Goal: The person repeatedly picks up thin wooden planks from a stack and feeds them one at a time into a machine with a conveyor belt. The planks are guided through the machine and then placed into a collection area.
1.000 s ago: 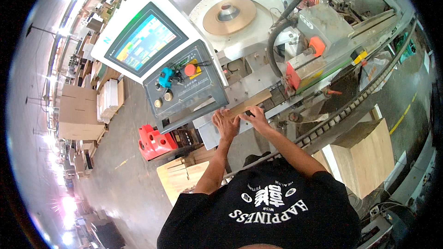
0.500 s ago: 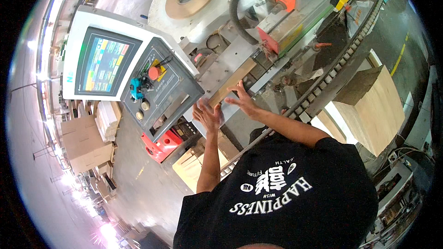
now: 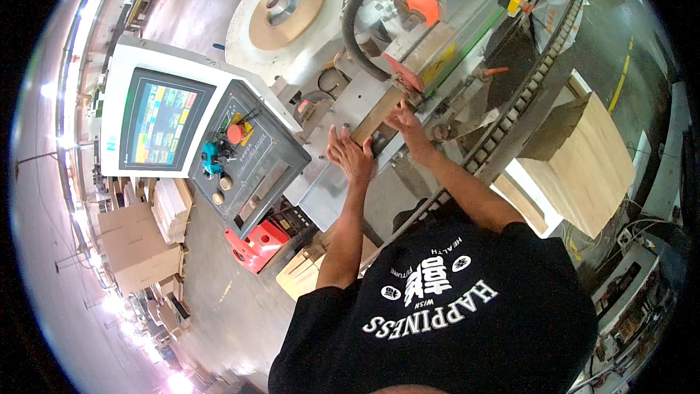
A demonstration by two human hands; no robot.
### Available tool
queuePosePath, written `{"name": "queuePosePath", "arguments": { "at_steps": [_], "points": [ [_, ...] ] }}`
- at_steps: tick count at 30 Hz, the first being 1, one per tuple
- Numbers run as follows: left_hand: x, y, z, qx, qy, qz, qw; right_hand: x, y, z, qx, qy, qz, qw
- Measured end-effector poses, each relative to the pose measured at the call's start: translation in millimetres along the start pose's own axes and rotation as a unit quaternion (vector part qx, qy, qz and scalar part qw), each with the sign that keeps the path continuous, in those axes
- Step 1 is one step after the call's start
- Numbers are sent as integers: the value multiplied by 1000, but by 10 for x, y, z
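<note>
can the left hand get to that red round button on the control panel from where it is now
Probably yes: the left hand lies flat on the machine bed, and nothing shows between it and the red button on the panel beside it.

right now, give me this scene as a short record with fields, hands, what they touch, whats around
setting: workshop floor, large woodworking machine
left hand: flat, fingers spread, against the near end of a wooden strip
right hand: on the far side of the same strip, at the machine's infeed
strip: narrow, pale wood, lying on the metal bed
left of hands: control panel with red button and knobs, lit screen
right of person: stack of wooden boards
floor: red stool
</note>
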State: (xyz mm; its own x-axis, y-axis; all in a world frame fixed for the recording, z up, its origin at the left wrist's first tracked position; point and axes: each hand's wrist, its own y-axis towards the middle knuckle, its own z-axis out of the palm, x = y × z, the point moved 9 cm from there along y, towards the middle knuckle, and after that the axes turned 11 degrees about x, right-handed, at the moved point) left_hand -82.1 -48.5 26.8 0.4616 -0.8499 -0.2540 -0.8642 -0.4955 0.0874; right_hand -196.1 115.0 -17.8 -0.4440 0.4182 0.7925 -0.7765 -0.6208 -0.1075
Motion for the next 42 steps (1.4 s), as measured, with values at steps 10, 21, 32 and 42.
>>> {"name": "queuePosePath", "arguments": {
  "at_steps": [10, 21, 32, 42],
  "points": [
    [-536, 532, 244, -23, 22, 10, 999, 760, -1360, -636, -89, -327, 45, 940],
    [-638, -242, 107, -28, -30, 97, 994, 477, -3775, -2453, -110, -757, 374, 525],
    [-1327, -1028, -49, 103, -202, 208, 952, 1307, -3345, -1768, -119, -787, 136, 590],
    [-1381, -1034, -90, 162, -120, 275, 940, 1297, -1718, 95, 78, -783, -55, 615]
  ]
}}
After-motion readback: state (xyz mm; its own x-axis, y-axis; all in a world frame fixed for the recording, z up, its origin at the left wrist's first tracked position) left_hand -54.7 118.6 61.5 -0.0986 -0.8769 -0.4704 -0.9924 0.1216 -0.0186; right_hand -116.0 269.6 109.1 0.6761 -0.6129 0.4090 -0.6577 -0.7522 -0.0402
